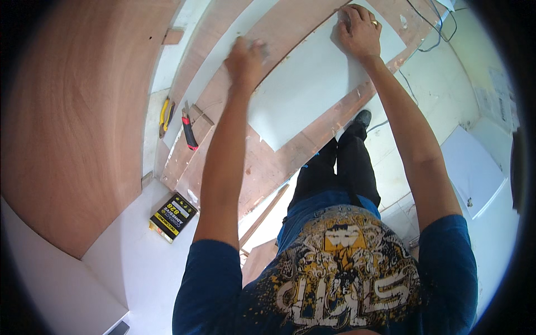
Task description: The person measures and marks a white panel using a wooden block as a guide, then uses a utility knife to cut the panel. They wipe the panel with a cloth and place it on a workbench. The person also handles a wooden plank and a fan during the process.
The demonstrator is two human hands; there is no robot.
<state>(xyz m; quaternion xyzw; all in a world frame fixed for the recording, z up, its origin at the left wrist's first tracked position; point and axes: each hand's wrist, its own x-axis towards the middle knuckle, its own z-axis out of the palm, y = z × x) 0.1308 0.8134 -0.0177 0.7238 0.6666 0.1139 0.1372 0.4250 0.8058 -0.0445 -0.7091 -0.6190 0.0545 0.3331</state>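
Observation:
A white rectangular sheet [312, 84] lies on a worn wooden board [268, 167] in front of me. Over the sheet's far right end, my right hand [360, 33] rests with bent fingers at its edge, a ring on one finger. Something dark shows between the thumb and fingers, too hidden to name. My left hand [245, 64] is blurred by motion just left of the sheet, between it and a long white strip [207, 72]. A small greyish patch beside its fingers is unclear. Near my left forearm lies a red-and-black utility knife [189, 131].
Yellow-handled pliers [166, 117] lie left of the knife. A black-and-yellow adhesive tin [173, 216] stands at the lower left. A large brown wooden panel [72, 111] fills the left side. Cables [438, 33] run at the far right, and a white panel [472, 167] lies on the right.

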